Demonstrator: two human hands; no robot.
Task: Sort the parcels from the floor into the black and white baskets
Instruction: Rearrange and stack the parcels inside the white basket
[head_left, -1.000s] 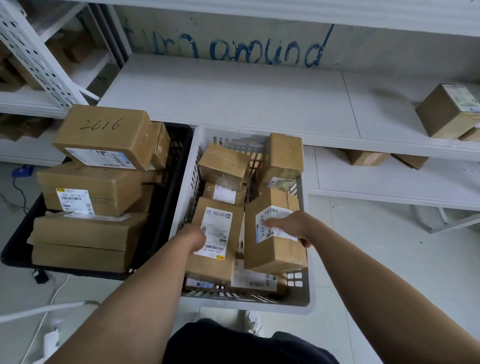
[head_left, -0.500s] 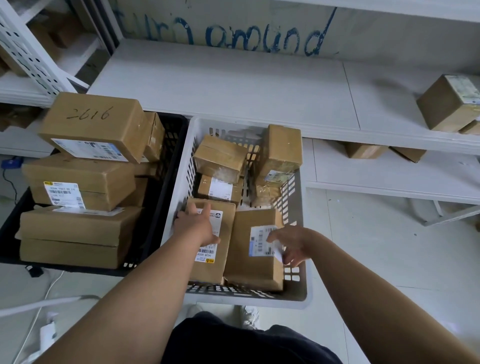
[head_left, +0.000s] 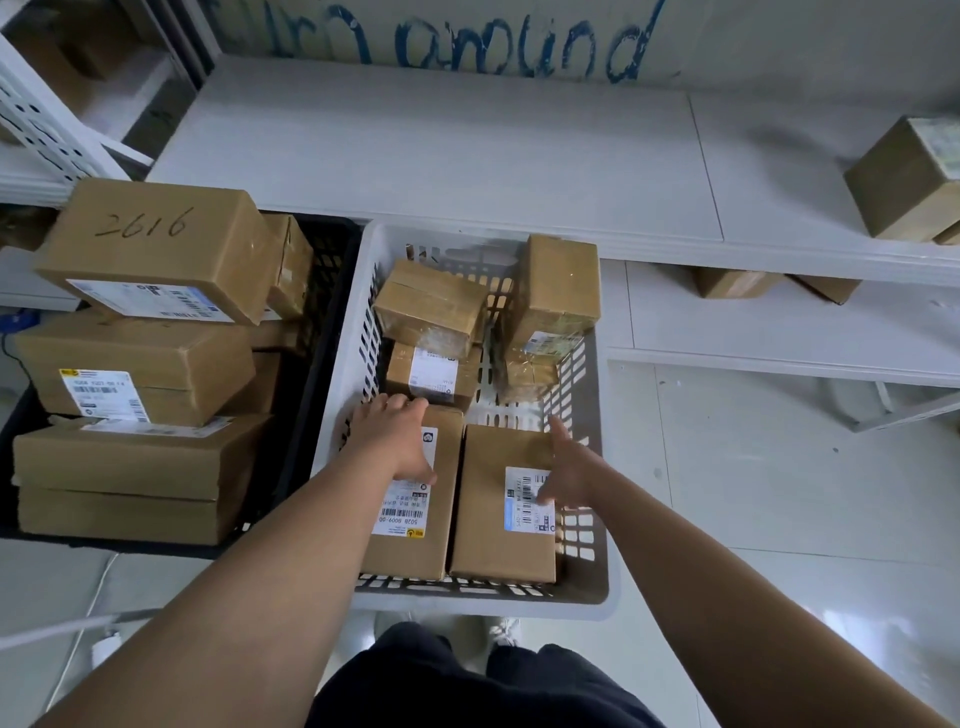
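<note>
I am standing on a pale, glossy tiled floor (head_left: 753, 493) facing white shelving, with a long white shelf board (head_left: 441, 166) at the back and blue handwriting (head_left: 498, 47) on the panel above it. Two baskets sit side by side, touching, in front of the shelf: the black basket (head_left: 332, 270) on my left, the white basket (head_left: 483, 607) on my right. In the white basket I count six cardboard parcels: four rear parcels (head_left: 431, 306) piled at the far end and two lying flat, side by side, at the near end. My left hand (head_left: 397, 441) rests flat on the near left parcel (head_left: 410, 540), fingers straight and reaching its far edge. My right hand (head_left: 566, 467) is spread loose at the right edge of the near right parcel (head_left: 493, 545), thumb on its label, gripping nothing. The black basket holds a heap of at least five larger parcels, the top one marked 2616 (head_left: 156, 244). One cardboard box (head_left: 904, 182) stands on the shelf board at far right, and two boxes (head_left: 732, 283) lie on the lower shelf (head_left: 779, 327).
</note>
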